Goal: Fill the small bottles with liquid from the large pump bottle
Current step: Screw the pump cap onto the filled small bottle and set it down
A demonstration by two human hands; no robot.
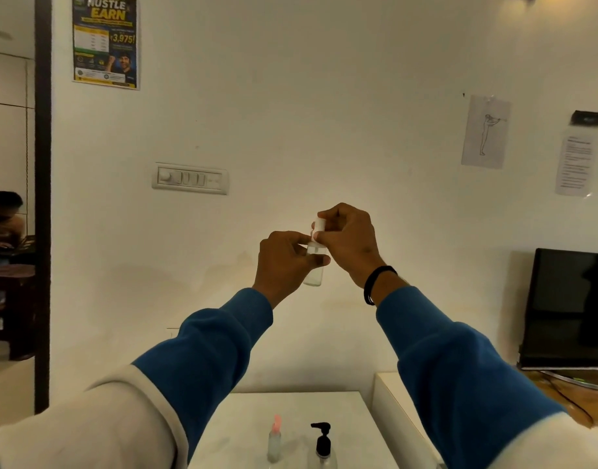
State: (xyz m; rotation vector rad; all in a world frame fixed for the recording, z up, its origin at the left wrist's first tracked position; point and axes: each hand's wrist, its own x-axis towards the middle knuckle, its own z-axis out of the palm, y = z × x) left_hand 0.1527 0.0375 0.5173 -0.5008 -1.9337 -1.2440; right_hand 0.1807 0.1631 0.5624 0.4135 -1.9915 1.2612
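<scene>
Both arms are raised in front of the wall. My left hand (285, 262) grips a small clear bottle (313, 277) around its body, held upright in the air. My right hand (350, 240) pinches the bottle's white cap (319, 225) at the top. Far below, on the white table (358, 431), stands the large pump bottle (322, 446) with a black pump head. To its left stands another small clear bottle (274, 441) with a pink top.
A second white surface (392, 397) adjoins the table on the right. A dark monitor (568, 309) sits at the far right. A switch panel (190, 178) and papers hang on the wall. Through a doorway at the left, a person sits at a table.
</scene>
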